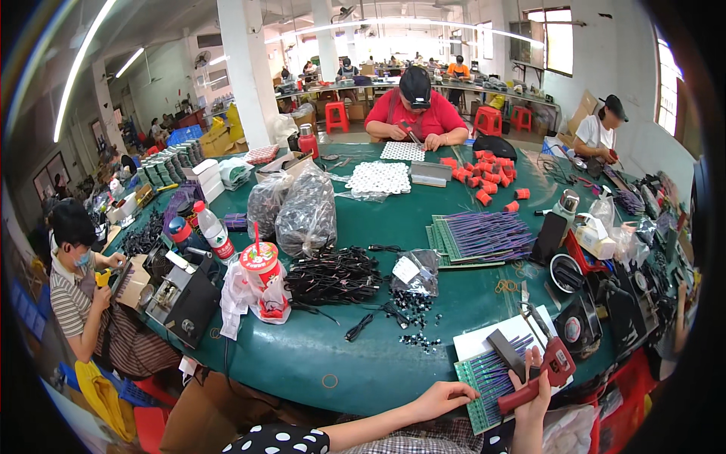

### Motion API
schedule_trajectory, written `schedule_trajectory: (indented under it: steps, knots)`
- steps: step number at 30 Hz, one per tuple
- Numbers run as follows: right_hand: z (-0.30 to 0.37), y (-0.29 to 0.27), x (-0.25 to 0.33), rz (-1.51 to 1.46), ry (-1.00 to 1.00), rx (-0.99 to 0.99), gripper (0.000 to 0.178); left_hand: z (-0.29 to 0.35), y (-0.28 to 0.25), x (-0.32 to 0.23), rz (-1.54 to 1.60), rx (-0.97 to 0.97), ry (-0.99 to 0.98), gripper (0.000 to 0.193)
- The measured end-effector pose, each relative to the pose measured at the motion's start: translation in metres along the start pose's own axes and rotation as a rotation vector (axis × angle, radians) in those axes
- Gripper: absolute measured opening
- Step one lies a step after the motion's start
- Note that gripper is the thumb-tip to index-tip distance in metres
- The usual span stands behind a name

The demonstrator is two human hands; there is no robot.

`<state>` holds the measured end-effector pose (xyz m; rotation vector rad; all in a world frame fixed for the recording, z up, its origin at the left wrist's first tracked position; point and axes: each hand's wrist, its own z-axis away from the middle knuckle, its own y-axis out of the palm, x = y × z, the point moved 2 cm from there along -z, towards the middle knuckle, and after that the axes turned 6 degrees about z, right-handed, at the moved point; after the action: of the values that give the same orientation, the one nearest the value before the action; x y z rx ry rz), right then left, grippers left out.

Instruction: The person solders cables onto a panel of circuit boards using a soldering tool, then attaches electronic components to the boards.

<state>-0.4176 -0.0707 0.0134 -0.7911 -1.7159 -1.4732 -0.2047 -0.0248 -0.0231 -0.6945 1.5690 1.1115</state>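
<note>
My right hand (534, 393), at the lower right, is wrapped round the handle of a dark red glue gun (558, 362). The gun's front points up and away over a white sheet (495, 331). Below it lies a green circuit board panel (470, 372) with rows of purple strips. My left hand (445, 399) has its fingertips pinched at the panel's left edge. A dark grey bar (505, 350) rests across the panel's upper part. Part of the panel is hidden behind the gun and my right hand.
Left of the panel lie small black parts (416, 310), a bundle of black cables (333, 276) and a red cup (261, 265). Beyond are stacked panels (484, 236) and red spools (488, 174). A co-worker in red (416, 106) sits opposite; another (83, 280) works at left.
</note>
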Motion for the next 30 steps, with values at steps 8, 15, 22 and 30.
schedule_trajectory:
  steps: [8,15,22,30]
  knots:
    - [-0.010,0.012,-0.001,-0.093,-0.049,-0.005,0.056,0.005,0.003,-0.026,-0.173,-0.153,-0.041,0.012]
    - [-0.026,0.001,0.007,-0.096,-0.046,-0.072,0.063,-0.004,0.001,-0.021,-0.097,-0.135,-0.100,0.011]
    - [-0.022,0.007,0.012,-0.167,0.012,-0.029,0.062,0.009,0.006,-0.024,-0.088,-0.185,-0.108,0.011]
    - [-0.003,-0.007,0.013,-0.285,0.020,0.033,0.058,0.000,0.004,-0.019,-0.010,-0.046,-0.092,0.010]
